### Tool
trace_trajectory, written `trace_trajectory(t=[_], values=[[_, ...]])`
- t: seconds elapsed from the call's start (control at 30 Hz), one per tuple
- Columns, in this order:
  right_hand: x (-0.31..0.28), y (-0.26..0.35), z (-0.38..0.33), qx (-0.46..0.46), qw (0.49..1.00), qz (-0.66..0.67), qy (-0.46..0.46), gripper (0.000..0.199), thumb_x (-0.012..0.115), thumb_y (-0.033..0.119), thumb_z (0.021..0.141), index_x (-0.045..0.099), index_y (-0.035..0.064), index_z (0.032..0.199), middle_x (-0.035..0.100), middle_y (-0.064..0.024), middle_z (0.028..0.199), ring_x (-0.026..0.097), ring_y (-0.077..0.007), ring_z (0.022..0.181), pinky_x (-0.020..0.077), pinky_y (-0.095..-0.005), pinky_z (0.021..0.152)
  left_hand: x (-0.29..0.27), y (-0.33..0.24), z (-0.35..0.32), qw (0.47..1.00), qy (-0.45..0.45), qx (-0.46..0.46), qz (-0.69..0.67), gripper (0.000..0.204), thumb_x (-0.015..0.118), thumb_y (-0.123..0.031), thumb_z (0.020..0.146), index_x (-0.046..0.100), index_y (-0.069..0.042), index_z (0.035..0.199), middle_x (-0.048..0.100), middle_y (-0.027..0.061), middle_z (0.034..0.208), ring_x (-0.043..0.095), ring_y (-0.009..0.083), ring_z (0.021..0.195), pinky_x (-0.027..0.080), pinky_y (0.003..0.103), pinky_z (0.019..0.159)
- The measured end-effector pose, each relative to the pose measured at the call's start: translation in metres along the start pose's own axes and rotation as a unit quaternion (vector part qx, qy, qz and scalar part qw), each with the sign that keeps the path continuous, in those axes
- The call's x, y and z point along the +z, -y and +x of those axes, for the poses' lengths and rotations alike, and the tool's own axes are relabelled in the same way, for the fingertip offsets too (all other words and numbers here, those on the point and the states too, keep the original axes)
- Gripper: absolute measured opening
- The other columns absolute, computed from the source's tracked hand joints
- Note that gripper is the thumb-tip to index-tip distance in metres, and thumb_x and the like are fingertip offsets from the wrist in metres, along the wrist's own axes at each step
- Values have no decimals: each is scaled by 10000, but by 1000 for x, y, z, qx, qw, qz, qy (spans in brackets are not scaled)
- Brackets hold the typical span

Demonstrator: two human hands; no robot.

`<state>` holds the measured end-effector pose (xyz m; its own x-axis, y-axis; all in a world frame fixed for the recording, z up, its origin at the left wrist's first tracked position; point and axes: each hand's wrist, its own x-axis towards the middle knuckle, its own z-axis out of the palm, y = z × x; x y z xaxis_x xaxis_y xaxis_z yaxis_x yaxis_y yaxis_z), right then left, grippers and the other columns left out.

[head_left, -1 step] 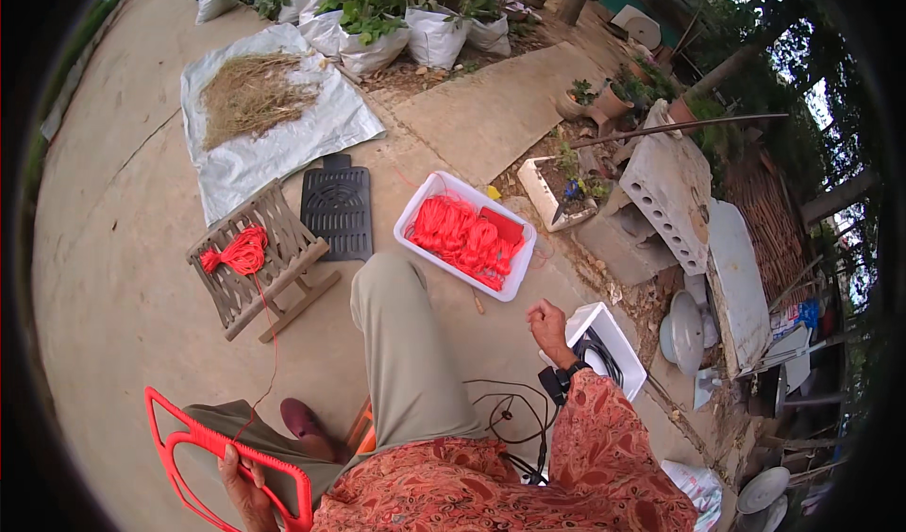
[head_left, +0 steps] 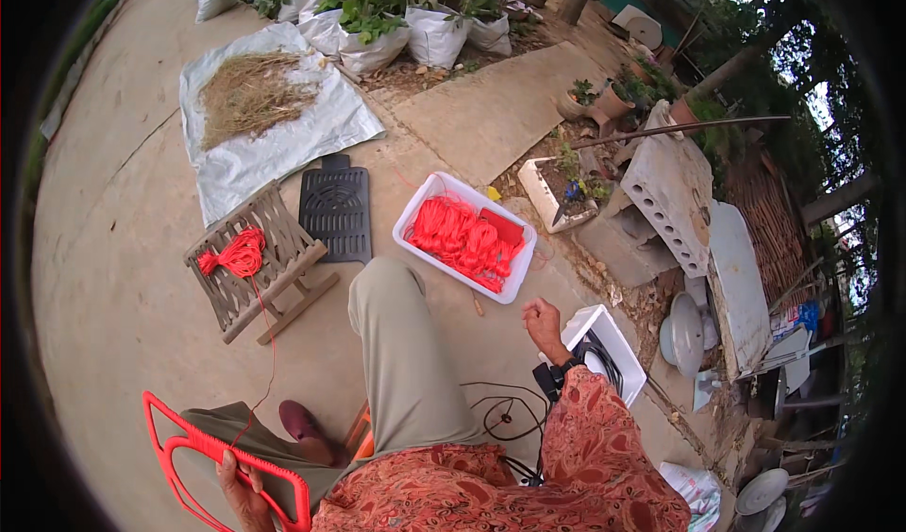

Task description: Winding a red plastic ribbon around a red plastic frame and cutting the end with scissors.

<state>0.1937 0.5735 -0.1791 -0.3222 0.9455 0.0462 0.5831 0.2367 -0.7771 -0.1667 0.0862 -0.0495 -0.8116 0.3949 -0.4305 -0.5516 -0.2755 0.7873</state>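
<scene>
- The ground (head_left: 123, 277) was bare, pale concrete in an outdoor yard, with planted white sacks (head_left: 415, 32) along the far edge.
- A grey woven sheet (head_left: 274, 145) lay far left, bearing a heap of dry straw (head_left: 247, 93).
- A slatted wooden stool (head_left: 255, 268) stood near left, carrying a skein of red cord (head_left: 236, 253); a black ribbed plastic panel (head_left: 335, 209) lay just beside it.
- A white rectangular tub (head_left: 415, 216) in the middle held more bundled red cord.
- The left hand (head_left: 243, 489), near left, was closed around a red plastic frame (head_left: 198, 456).
- The right hand (head_left: 545, 324) hung loosely curled, holding nothing, beside a small white tray (head_left: 618, 338).
</scene>
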Motion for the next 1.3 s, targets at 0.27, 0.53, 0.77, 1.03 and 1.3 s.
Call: trace_trajectory(t=[0.27,0.53,0.77,1.03,1.3], values=[[41,-93,36,206,975,70,36,185,476,1,802,583,28,950,627,-53,725,564,-108,512,431,-250,392,-4,3,23,992,-95,-52,60,247,548,-274,946,535,-79,794,515,9,579,448,106,379,312,206,283],[10,-151,109,256,940,218,-58,128,526,88,888,580,44,994,639,-66,783,592,-118,559,466,-246,405,15,-10,43,959,-187,-168,127,227,618,-335,908,594,-117,848,571,2,658,509,132,501,456,268,438],[20,-164,105,341,915,201,-81,135,524,110,902,595,65,1007,641,-56,760,589,-109,539,484,-257,396,24,-14,53,972,-160,-140,103,254,627,-354,897,592,-107,847,574,8,659,510,139,503,462,273,448],[13,-135,60,391,902,178,-53,172,523,181,909,603,45,975,661,-79,743,615,-140,524,504,-284,403,9,-21,53,989,-84,-101,61,288,636,-376,884,590,-95,846,577,13,661,513,148,504,470,279,459],[-26,-130,118,332,898,269,-109,200,558,215,902,594,59,1022,658,-80,813,608,-138,580,500,-270,456,-1,-23,59,993,-38,-101,51,322,646,-398,871,587,-83,846,580,19,662,515,156,506,477,285,470]])
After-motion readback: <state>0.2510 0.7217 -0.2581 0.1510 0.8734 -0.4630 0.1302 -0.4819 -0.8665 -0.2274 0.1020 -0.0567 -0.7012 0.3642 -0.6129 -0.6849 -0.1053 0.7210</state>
